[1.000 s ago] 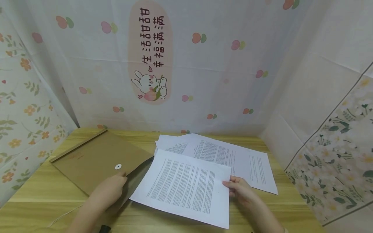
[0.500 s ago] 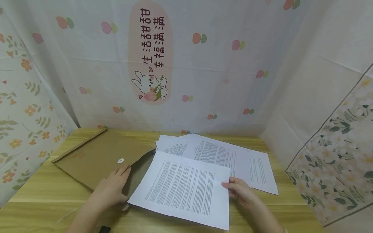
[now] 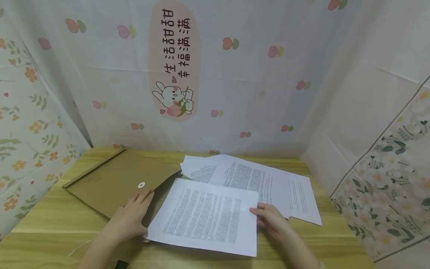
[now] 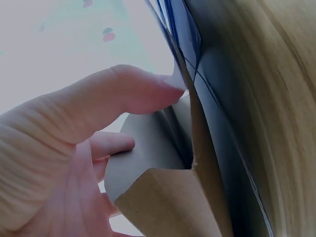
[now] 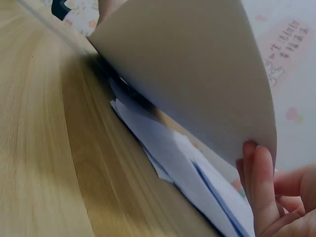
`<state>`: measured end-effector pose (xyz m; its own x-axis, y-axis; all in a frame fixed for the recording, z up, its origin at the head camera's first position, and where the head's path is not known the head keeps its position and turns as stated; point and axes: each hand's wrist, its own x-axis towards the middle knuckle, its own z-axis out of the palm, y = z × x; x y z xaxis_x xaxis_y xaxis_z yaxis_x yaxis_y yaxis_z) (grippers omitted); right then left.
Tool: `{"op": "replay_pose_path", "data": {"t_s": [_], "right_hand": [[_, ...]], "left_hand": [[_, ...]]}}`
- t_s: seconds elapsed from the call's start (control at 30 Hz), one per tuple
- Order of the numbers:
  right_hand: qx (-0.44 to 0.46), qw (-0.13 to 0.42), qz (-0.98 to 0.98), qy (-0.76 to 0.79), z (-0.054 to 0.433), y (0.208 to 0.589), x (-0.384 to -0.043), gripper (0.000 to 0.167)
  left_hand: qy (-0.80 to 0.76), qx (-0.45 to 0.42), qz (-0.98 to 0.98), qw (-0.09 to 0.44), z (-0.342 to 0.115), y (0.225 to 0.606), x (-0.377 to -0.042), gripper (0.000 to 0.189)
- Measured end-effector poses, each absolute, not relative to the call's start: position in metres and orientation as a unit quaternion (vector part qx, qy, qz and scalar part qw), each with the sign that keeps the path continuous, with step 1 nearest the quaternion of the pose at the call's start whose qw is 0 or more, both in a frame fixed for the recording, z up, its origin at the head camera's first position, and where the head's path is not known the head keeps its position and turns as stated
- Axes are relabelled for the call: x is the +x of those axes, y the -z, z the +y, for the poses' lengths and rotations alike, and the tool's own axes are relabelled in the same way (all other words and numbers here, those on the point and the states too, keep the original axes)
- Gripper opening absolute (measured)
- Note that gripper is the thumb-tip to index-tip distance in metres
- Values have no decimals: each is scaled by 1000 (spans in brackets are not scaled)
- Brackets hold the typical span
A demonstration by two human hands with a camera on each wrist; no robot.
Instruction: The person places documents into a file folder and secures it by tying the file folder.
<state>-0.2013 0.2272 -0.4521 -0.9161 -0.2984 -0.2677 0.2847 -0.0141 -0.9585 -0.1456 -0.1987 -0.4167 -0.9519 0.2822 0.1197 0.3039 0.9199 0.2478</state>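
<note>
A brown kraft paper envelope (image 3: 122, 172) with a white round button lies on the left, its mouth facing right and gaping. My left hand (image 3: 129, 218) holds it at the near corner of the mouth. In the left wrist view, the thumb (image 4: 153, 91) lies at the edge of the opening and the fingers are behind the raised panel (image 4: 138, 148). My right hand (image 3: 272, 220) pinches the right edge of a printed sheet (image 3: 205, 216), whose left edge lies at the mouth. Seen from the right wrist, the sheet (image 5: 197, 74) is lifted and bowed.
More printed sheets (image 3: 299, 194) lie overlapping behind the right hand on the wooden table (image 3: 188, 257). A thin white string (image 3: 80, 247) trails by the left forearm, with a small black object (image 3: 121, 264) at the front edge. Patterned curtains (image 3: 255, 93) enclose the table.
My left hand has shifted from the flap edge to the mouth's near corner, thumb lower and fingers spread over the panel. The right hand has brought the sheet slightly left, toward the envelope.
</note>
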Motion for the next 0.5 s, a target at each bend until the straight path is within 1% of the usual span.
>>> {"op": "replay_pose_path", "data": {"t_s": [0.13,0.33,0.5], "right_hand": [[16,181,680,711,220,449,-202,42],[59,135,679,720,212,446,-200,37],[61,113,680,722,192,449,-191,38]], "left_hand": [[140,-148,-978,37,-199,416,-145,107],[144,-153,-977,41,-199,415,-144,97],[147,-152,-977,37,-197,413,-144,90]]}}
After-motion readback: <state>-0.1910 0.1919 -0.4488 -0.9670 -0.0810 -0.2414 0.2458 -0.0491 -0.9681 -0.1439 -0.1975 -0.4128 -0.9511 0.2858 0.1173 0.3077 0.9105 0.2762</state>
